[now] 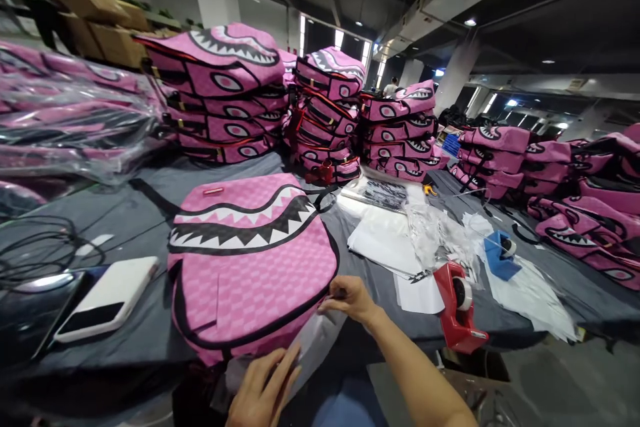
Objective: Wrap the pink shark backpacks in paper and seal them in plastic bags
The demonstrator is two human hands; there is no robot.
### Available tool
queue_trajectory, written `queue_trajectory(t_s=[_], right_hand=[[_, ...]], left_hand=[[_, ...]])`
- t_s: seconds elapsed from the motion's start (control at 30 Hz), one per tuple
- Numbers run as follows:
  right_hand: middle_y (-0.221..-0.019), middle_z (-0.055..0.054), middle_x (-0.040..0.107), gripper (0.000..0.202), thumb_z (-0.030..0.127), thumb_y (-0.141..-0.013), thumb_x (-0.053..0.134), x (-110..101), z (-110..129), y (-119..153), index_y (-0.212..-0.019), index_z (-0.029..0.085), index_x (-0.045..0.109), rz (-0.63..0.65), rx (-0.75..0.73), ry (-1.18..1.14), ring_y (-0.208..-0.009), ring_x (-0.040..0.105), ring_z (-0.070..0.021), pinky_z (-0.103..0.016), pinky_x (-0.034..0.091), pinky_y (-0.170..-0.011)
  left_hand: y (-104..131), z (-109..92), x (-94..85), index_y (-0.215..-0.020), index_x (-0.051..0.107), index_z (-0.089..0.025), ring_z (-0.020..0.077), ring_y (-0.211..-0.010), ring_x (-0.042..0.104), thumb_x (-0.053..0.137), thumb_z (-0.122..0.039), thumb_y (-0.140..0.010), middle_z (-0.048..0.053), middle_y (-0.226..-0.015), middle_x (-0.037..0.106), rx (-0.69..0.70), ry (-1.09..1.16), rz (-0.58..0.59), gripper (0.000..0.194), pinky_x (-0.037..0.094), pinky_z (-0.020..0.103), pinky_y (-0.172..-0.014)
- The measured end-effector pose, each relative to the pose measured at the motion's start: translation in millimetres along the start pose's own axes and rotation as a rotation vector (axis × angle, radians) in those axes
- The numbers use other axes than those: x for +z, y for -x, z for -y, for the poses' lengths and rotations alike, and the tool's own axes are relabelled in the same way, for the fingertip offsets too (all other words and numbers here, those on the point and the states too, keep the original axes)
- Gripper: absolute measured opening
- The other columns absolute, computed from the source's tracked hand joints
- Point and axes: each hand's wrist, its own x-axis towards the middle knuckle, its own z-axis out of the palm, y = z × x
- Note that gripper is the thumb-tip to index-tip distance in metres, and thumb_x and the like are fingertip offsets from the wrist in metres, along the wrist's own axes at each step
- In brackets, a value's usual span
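Observation:
A pink checkered backpack (pixel 260 287) with a shark-mouth print lies flat on the dark tablecloth before me. At its near right edge, a translucent plastic bag (pixel 320 340) hangs over the table's front. My right hand (pixel 353 300) pinches the upper edge of this bag, close beside the backpack's corner. Lower down, my left hand (pixel 265 387) has its fingers pressed together over the other end of the plastic. Its thumb is mostly hidden. The backpack's lower edge lies just beyond my left hand.
Stacks of pink backpacks (pixel 235 107) line the back. Plastic-wrapped ones (pixel 70 120) lie at left. A white power bank (pixel 110 300) and black cables (pixel 40 247) are nearer. On the right are a red tape dispenser (pixel 455 313), a blue one (pixel 500 253) and plastic bags (pixel 385 233).

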Motion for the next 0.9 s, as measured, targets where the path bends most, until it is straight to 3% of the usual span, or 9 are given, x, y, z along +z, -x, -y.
queue_trajectory(t_s=[0.1,0.2,0.27,0.37,0.5,0.57,0.67,0.77,0.9], right_hand=[[-0.07,0.0,0.062,0.051,0.069,-0.077,0.075,-4.0,-1.9,11.0,-0.077,0.02,0.061,-0.225,-0.07,0.184,-0.065,0.056,-0.015,-0.029,0.047,-0.067],[-0.085,-0.005,0.066,0.03,0.049,-0.093,0.066,-7.9,5.2,36.0,-0.096,0.019,0.064,-0.451,-0.127,0.242,-0.079,0.062,-0.0179,-0.03,0.051,-0.073],[-0.092,-0.006,0.068,0.017,0.034,-0.096,0.062,-6.7,13.7,49.5,-0.106,0.02,0.064,-0.364,-0.26,0.316,-0.084,0.063,-0.0181,-0.03,0.053,-0.075],[-0.109,-0.01,0.07,0.031,0.023,-0.088,0.065,-0.1,24.5,55.2,-0.118,0.02,0.062,-0.116,-0.464,0.488,-0.098,0.064,-0.0221,-0.035,0.054,-0.083],[-0.104,-0.009,0.071,0.021,0.02,-0.085,0.062,3.4,24.3,45.0,-0.106,0.02,0.062,0.084,-0.622,0.62,-0.104,0.062,-0.0233,-0.037,0.053,-0.093],[-0.103,-0.009,0.07,0.009,0.021,-0.089,0.059,1.3,19.3,39.1,-0.098,0.02,0.061,0.132,-0.709,0.654,-0.104,0.062,-0.0219,-0.037,0.051,-0.099],[-0.106,-0.008,0.069,0.004,0.019,-0.091,0.057,-2.3,11.3,33.0,-0.089,0.02,0.06,0.119,-0.835,0.687,-0.107,0.061,-0.0208,-0.035,0.048,-0.103],[-0.104,-0.007,0.068,0.008,0.019,-0.092,0.058,-2.7,4.2,29.6,-0.085,0.02,0.058,0.158,-0.878,0.709,-0.104,0.06,-0.0202,-0.033,0.051,-0.095],[-0.09,-0.005,0.066,0.014,0.024,-0.094,0.059,-0.7,-5.5,25.2,-0.081,0.021,0.053,0.29,-0.864,0.728,-0.084,0.058,-0.0174,-0.03,0.049,-0.077]], left_hand=[[-5.2,-4.7,1.1,-0.132,0.063,-0.027,0.019,-0.093,0.068,0.052,-0.027,-0.101,0.006,-0.103,0.069,-0.022,-0.033,0.094,0.033,0.059,0.028,-0.084],[-5.1,-7.8,0.6,-0.127,0.065,-0.025,0.0192,-0.095,0.065,0.049,-0.025,-0.102,0.006,-0.104,0.068,-0.062,-0.003,0.109,0.029,0.058,0.029,-0.085],[-3.6,-8.1,0.5,-0.128,0.063,-0.025,0.0192,-0.096,0.064,0.05,-0.023,-0.102,0.006,-0.104,0.067,-0.062,0.016,0.101,0.029,0.056,0.029,-0.084],[-0.4,-5.6,0.4,-0.132,0.06,-0.026,0.0188,-0.096,0.062,0.052,-0.015,-0.099,0.006,-0.104,0.067,-0.029,0.003,0.076,0.035,0.053,0.029,-0.085],[8.0,-2.2,-1.7,-0.122,0.068,-0.032,0.0212,-0.094,0.062,0.048,-0.005,-0.095,0.004,-0.102,0.07,0.045,-0.281,0.041,0.042,0.047,0.036,-0.084],[14.2,-3.3,-1.9,-0.118,0.071,-0.033,0.0222,-0.093,0.061,0.048,-0.004,-0.094,0.005,-0.103,0.07,0.065,-0.431,0.016,0.044,0.044,0.039,-0.082],[21.4,-8.1,0.9,-0.119,0.071,-0.033,0.0252,-0.101,0.06,0.057,-0.009,-0.093,0.007,-0.109,0.064,-0.042,-0.447,-0.031,0.038,0.046,0.043,-0.088],[21.5,-11.3,5.2,-0.119,0.069,-0.031,0.0306,-0.115,0.056,0.07,-0.012,-0.088,0.009,-0.116,0.059,-0.114,-0.376,-0.068,0.036,0.048,0.05,-0.099],[9.1,-8.8,5.4,-0.111,0.068,-0.022,0.0243,-0.101,0.062,0.064,-0.009,-0.091,0.008,-0.104,0.058,0.02,-0.352,-0.097,0.024,0.051,0.049,-0.098]])
